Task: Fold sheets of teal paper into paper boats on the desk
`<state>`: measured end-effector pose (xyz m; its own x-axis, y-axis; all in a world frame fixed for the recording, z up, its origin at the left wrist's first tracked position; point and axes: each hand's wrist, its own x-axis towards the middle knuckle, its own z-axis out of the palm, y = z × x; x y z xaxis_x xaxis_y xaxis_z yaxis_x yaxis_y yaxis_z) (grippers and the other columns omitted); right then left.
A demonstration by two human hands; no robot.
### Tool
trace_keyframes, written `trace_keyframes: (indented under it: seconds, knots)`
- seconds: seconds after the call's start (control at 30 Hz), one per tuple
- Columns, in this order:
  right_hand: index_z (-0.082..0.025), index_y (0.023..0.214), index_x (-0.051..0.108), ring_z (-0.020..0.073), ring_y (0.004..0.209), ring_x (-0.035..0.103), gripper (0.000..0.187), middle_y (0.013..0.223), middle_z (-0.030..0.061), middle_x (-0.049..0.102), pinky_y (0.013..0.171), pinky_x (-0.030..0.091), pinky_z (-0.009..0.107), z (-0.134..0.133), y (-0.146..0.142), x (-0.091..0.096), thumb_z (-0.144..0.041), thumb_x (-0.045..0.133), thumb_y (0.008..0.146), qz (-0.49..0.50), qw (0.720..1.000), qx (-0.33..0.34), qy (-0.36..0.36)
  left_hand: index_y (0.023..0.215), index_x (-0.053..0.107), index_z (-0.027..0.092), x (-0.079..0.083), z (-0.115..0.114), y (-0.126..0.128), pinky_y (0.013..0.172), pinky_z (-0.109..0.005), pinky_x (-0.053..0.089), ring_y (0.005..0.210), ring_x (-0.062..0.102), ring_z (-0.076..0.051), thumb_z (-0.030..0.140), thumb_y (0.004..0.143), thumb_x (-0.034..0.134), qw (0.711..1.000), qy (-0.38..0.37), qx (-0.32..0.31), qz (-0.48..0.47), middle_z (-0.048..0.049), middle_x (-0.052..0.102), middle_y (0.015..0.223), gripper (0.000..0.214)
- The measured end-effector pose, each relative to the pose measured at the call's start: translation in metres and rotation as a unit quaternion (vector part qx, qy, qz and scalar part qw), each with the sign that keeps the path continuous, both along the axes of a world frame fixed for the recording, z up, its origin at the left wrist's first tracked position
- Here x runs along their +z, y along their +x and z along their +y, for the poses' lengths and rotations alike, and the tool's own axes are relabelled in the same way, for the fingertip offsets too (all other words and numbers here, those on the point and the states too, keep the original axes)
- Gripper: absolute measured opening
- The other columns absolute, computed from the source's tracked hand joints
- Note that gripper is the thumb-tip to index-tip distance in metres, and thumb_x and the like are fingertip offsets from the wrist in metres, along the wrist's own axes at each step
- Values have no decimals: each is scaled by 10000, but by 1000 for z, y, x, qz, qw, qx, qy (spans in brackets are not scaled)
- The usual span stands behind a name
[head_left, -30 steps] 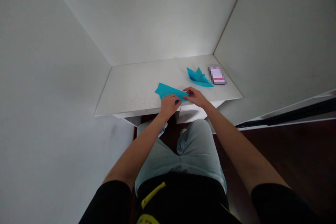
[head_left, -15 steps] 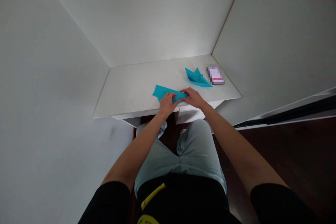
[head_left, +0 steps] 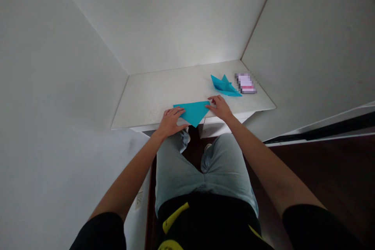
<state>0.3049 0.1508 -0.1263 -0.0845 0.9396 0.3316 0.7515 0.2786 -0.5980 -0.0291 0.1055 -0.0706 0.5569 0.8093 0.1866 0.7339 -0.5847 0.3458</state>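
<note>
While the two hands lie on it, a sheet of blue paper sits flat at the front edge of the white worktop. The paper looks folded and has the shape of a big triangle. Its long top edge runs straight from side to side, and its sharp point aims down at the person's lap, right at the worktop's edge. The left hand is on the left corner, with its fingers lying flat and a little apart, not pinching. The right hand is at the right corner, with its fingers a little apart too and the tips on the paper. Just past the right hand sits a second blue paper shape, folded with pointy bits sticking up, like a small boat. Beside it lies a small flat thing, too blurred to tell what it is. White walls stand behind the worktop, and pale blue jeans show below it.
</note>
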Motion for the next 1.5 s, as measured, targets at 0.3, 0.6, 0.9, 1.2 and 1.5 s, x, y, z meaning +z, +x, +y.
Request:
trace_keyframes:
  seconds: [0.3, 0.6, 0.9, 1.2, 1.5]
  knots:
    - [-242, 945, 785, 254, 892, 653, 239, 989, 84, 689, 851, 557, 411, -8, -3, 11, -475, 735, 960, 37, 999, 18, -8, 1390, 757, 328, -20, 0, -21, 1194, -512, 469, 1351, 682, -283, 334, 1059, 623, 1000, 7, 1, -14, -45, 734, 1484, 357]
    - [-240, 1121, 818, 252, 926, 668, 293, 1122, 100, 691, 906, 588, 424, -6, 3, 8, -458, 740, 943, 21, 998, 47, -27, 1255, 801, 310, -12, 15, -25, 1152, -485, 511, 1234, 722, -256, 347, 1075, 587, 998, -24, -27, -56, -42, 806, 1340, 282]
    - [-249, 1516, 654, 315, 1042, 679, 526, 1434, 136, 700, 997, 551, 500, -6, 5, 16, -468, 585, 1044, -88, 991, 99, -23, 1384, 709, 206, -11, 58, -9, 1182, -473, 498, 1327, 611, -332, 382, 837, 900, 996, -57, 66, -24, -137, 649, 1397, 605]
    - [-247, 1642, 523, 303, 985, 696, 653, 1542, 145, 647, 919, 551, 483, -4, 1, 21, -383, 580, 1006, -116, 987, 94, -62, 1094, 722, 192, -6, 80, -12, 982, -398, 565, 1075, 678, -277, 393, 761, 908, 986, -152, 72, -15, -89, 713, 1153, 432]
    - [-231, 1362, 723, 191, 743, 625, 464, 1100, 67, 698, 760, 517, 364, -9, -2, 17, -292, 661, 907, 29, 995, 93, -27, 1252, 783, 219, -8, 52, -18, 1063, -411, 556, 1139, 723, -255, 233, 1013, 600, 997, -72, 2, -19, -88, 800, 1242, 301]
